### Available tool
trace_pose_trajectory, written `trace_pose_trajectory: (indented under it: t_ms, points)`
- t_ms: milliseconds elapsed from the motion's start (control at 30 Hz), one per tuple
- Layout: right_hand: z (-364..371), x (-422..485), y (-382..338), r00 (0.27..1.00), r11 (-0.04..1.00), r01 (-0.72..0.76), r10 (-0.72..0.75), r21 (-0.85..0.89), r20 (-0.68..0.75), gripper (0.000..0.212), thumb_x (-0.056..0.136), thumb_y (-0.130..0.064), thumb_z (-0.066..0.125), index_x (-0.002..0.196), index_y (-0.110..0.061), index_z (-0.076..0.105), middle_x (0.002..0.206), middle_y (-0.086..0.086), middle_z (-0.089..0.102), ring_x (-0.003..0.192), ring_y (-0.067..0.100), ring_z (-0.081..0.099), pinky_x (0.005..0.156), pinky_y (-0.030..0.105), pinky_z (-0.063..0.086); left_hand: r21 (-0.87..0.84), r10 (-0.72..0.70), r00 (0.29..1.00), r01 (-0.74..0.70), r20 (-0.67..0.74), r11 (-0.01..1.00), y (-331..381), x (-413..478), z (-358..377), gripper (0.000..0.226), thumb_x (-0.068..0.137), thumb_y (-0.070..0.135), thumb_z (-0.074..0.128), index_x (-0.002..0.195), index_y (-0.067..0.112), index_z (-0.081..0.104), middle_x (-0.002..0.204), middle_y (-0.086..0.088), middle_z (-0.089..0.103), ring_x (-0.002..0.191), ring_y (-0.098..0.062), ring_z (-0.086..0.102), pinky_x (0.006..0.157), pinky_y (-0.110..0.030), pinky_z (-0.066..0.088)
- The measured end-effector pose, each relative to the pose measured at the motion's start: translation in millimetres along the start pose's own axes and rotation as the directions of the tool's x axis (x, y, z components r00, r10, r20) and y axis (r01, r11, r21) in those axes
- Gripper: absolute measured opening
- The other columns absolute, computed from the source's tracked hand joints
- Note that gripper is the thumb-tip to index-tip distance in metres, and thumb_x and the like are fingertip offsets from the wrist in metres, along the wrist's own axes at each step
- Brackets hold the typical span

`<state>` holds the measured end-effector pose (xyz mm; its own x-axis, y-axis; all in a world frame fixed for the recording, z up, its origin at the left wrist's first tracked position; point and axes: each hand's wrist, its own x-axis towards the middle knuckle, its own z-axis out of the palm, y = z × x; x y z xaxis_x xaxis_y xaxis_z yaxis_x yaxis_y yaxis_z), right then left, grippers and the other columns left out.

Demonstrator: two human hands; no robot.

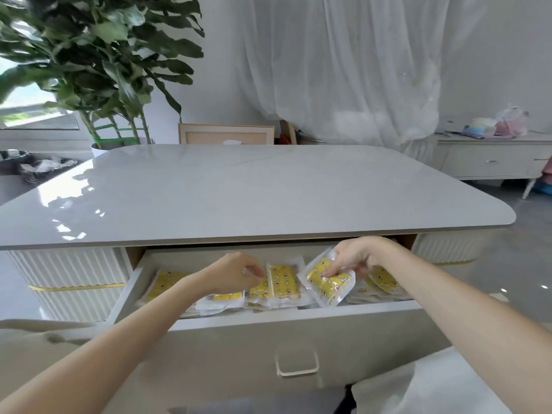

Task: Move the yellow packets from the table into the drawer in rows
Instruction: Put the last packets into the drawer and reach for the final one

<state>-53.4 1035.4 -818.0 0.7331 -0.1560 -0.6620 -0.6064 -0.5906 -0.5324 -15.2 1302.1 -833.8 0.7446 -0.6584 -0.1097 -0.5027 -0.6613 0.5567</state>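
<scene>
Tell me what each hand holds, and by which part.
Right hand pinches a tilted packet by its upper edge. Left hand pinches the top edge of a second packet in the drawer.

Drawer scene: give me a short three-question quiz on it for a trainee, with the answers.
1. True or false: the drawer is pulled open.
2. The right hand holds: a) a tilted yellow packet; b) a green cup; c) nothing.
3. Fill in: the left hand pinches an upright packet inside the ___.
Key: 1 true; 2 a; 3 drawer.
</scene>
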Motion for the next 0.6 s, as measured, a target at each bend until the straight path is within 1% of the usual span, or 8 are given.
trace_pose_trajectory:
  t_ms: [67,167,267,367,433,500,567,600]
  points:
    - [-2,8,12,0.996,0.999,-0.031,0.034,0.037,-0.084,0.022,0.084,-0.011,0.072,0.102,-0.003,0.063,0.117,0.016,0.067,0.102,0.028,0.067,0.098,0.039,0.047,-0.028,0.022,1.000,-0.021,0.014,0.999,2,10,7,0.021,0.090,0.022,0.055,0.108,0.022,0.066,0.105,0.013,0.063,0.094,-0.005,0.059,0.080,-0.013,0.048]
    - [-2,17,24,0.974,0.984,-0.018,0.057,0.179,-0.219,0.019,0.081,-0.005,0.073,0.092,-0.002,0.058,0.118,0.020,0.066,0.112,0.032,0.063,0.101,0.045,0.046,-0.044,0.044,0.999,-0.043,0.029,0.998,9,22,21,0.021,0.091,0.024,0.054,0.109,0.023,0.065,0.103,0.015,0.062,0.093,-0.007,0.060,0.071,-0.013,0.047]
    - [1,31,31,0.953,0.950,0.029,0.068,0.310,-0.297,0.048,0.079,-0.001,0.074,0.117,0.000,0.047,0.126,0.019,0.058,0.117,0.032,0.058,0.104,0.048,0.043,-0.027,0.061,0.997,-0.059,0.047,0.998,13,31,35,0.022,0.091,0.025,0.054,0.110,0.023,0.065,0.110,0.011,0.065,0.102,-0.011,0.060,0.086,-0.020,0.047]
    - [5,44,34,0.939,0.944,0.054,0.063,0.325,-0.338,0.067,0.077,0.005,0.073,0.134,0.002,0.038,0.126,0.019,0.057,0.112,0.032,0.060,0.098,0.046,0.048,-0.028,0.053,0.998,-0.052,0.044,0.998,12,34,38,0.023,0.091,0.024,0.054,0.112,0.022,0.065,0.113,0.010,0.065,0.102,-0.011,0.060,0.084,-0.018,0.045]
    - [10,35,28,0.910,0.983,0.046,0.032,0.176,-0.413,0.062,0.079,0.002,0.071,0.133,0.003,0.041,0.119,0.016,0.058,0.104,0.027,0.061,0.079,0.033,0.054,-0.047,0.048,0.999,-0.047,0.023,0.998,9,34,35,0.023,0.091,0.022,0.054,0.112,0.022,0.064,0.111,0.011,0.064,0.101,-0.010,0.060,0.080,-0.015,0.046]
    - [12,24,23,0.861,0.995,-0.027,-0.024,-0.092,-0.507,0.052,0.084,-0.009,0.068,0.130,0.000,0.045,0.107,0.012,0.058,0.086,0.022,0.058,0.061,0.026,0.047,-0.077,0.027,1.000,-0.027,0.004,0.997,8,32,31,0.023,0.091,0.021,0.053,0.111,0.022,0.064,0.108,0.011,0.063,0.095,-0.008,0.059,0.068,-0.010,0.043]
    - [12,14,16,0.878,0.979,-0.008,-0.091,-0.205,-0.469,0.057,0.085,-0.015,0.066,0.136,-0.004,0.042,0.109,0.010,0.058,0.076,0.018,0.055,0.058,0.024,0.044,-0.080,0.018,1.000,-0.020,-0.016,0.997,7,31,29,0.023,0.091,0.021,0.053,0.112,0.023,0.063,0.111,0.010,0.064,0.093,-0.007,0.057,0.068,-0.011,0.041]
    - [14,8,12,0.900,0.974,0.040,-0.133,-0.224,-0.415,0.060,0.085,-0.016,0.066,0.139,-0.007,0.040,0.116,0.010,0.056,0.083,0.018,0.057,0.063,0.024,0.046,-0.072,0.019,1.000,-0.020,-0.021,0.997,7,30,28,0.024,0.091,0.022,0.053,0.112,0.023,0.063,0.113,0.009,0.064,0.093,-0.007,0.057,0.070,-0.013,0.042]
